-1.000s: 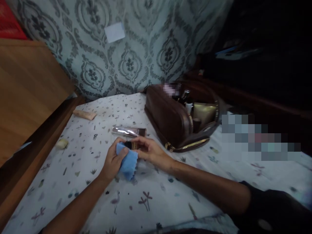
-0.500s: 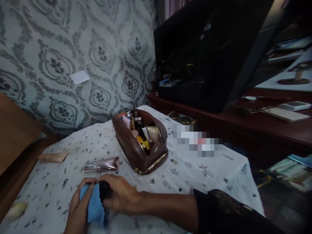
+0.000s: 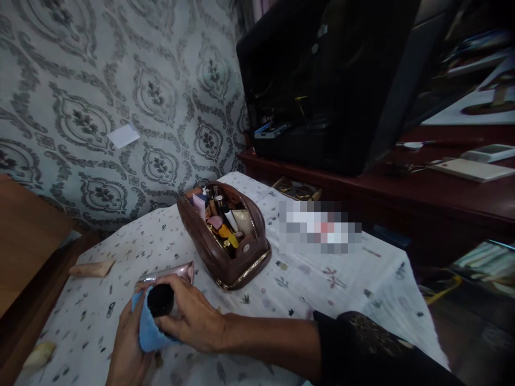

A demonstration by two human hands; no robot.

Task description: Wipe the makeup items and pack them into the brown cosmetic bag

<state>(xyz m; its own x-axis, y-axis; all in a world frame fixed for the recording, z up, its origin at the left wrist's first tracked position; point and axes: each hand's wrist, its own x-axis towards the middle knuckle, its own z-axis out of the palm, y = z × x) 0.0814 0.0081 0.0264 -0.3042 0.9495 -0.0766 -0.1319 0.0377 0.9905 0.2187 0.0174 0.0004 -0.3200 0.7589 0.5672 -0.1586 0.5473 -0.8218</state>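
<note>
Low in the view, my right hand (image 3: 192, 319) is closed round a small bottle with a black cap (image 3: 161, 300), held upright. My left hand (image 3: 131, 346) presses a blue cloth (image 3: 147, 332) against the bottle's side and underside. Both hands hover just above a patterned white bedsheet (image 3: 322, 289). Right behind the hands lies a rose-gold tube (image 3: 171, 272). An open brown cosmetic bag (image 3: 225, 238), full of several small bottles and tubes, stands a little further back to the right.
A beige tube (image 3: 92, 268) lies at the left and a pale small object (image 3: 39, 355) near the sheet's left edge. A wooden board (image 3: 24, 236) borders the left side. A dark wooden shelf (image 3: 442, 198) with an open black case (image 3: 322, 91) stands behind right.
The view has swung right and up, showing the shelf and black case. The bottle has turned from lying sideways to upright, its cap facing me, with the cloth still wrapped against it.
</note>
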